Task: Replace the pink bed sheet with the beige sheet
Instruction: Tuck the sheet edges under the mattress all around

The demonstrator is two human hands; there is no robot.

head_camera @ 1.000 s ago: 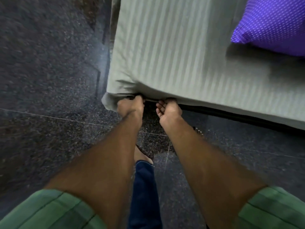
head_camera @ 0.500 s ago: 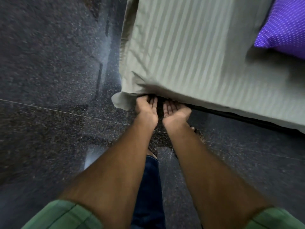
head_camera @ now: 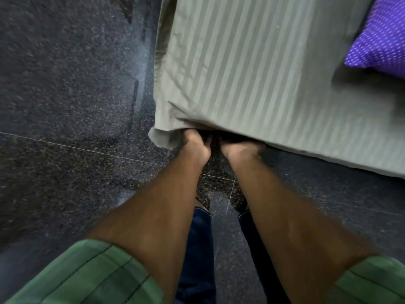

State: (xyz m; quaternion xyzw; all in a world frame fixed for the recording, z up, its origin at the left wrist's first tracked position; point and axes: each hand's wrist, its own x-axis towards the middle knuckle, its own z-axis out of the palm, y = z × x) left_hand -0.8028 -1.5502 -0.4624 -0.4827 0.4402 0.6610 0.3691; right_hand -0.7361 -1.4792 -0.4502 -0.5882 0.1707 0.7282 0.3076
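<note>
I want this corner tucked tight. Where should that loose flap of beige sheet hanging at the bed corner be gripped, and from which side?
Grip the loose flap by its rolled lower edge, coming from below and from the left hand side. It hangs free off the corner of the beige sheet, clear of the dark floor, so its edge is probably easy to pinch and fold under. Both hands' fingers are hidden under the bed edge.

The beige sheet (head_camera: 274, 73), finely striped, is spread over the bed and is draped down its near edge. At the bed's near left corner both hands are pushed under the hanging edge. The left hand (head_camera: 196, 142) and the right hand (head_camera: 240, 147) are set close together, and their fingers are hidden beneath the cloth. A loose fold of sheet is bunched just left of the left hand. A purple dotted pillow (head_camera: 381, 38) is laid on the sheet toward the bed's right side. The dark speckled floor (head_camera: 65, 106) is seen below.
</note>
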